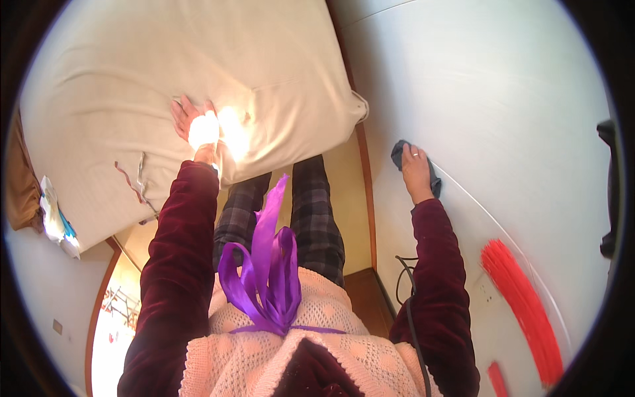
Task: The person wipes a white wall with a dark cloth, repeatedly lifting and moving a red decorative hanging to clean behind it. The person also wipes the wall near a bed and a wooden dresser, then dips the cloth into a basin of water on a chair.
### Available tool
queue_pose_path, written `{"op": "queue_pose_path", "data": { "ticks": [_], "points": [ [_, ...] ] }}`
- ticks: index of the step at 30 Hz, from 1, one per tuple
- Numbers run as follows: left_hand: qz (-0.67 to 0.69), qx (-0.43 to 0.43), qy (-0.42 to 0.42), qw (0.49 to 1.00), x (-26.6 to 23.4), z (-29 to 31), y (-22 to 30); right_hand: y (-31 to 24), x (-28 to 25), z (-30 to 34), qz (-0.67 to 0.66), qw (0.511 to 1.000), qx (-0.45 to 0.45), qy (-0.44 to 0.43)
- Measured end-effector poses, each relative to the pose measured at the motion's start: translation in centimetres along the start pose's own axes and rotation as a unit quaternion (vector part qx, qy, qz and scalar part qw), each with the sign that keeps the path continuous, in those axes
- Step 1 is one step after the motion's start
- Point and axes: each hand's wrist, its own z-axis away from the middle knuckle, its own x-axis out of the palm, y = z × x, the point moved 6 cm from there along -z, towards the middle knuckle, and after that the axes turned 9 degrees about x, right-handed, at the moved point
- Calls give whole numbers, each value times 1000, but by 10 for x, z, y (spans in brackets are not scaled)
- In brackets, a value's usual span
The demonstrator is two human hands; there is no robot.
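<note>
My left hand (189, 120) lies with its fingers spread on the cream-covered bed (126, 66). Bright sunlight washes out its back and wrist. Over on the right, my right hand (416, 173) presses a dark grey-blue cloth (435, 185) against the white wall (489, 99). The fingers are bent over the cloth, which shows above and below them. A ring sits on one finger.
A thin cable (476, 198) runs along the wall past a red brush-like streak (526, 311) and a socket (489, 291). Two thin cords (140, 175) lie near the bed's edge. A white and blue packet (56, 215) is at the far left. A black cord (410, 317) hangs by my right sleeve.
</note>
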Motion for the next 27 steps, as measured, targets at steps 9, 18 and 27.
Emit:
{"op": "queue_pose_path", "data": {
  "ticks": [9,18,27],
  "points": [
    [225,40,-88,969,-68,19,-2,167,-173,62,-137,903,236,331],
    [376,45,-103,920,-132,57,-83,90,-84,38,-144,961,145,187],
    [391,44,-158,906,-117,42,-132,-31,-93,171,-529,784,261,196]
  ]
}}
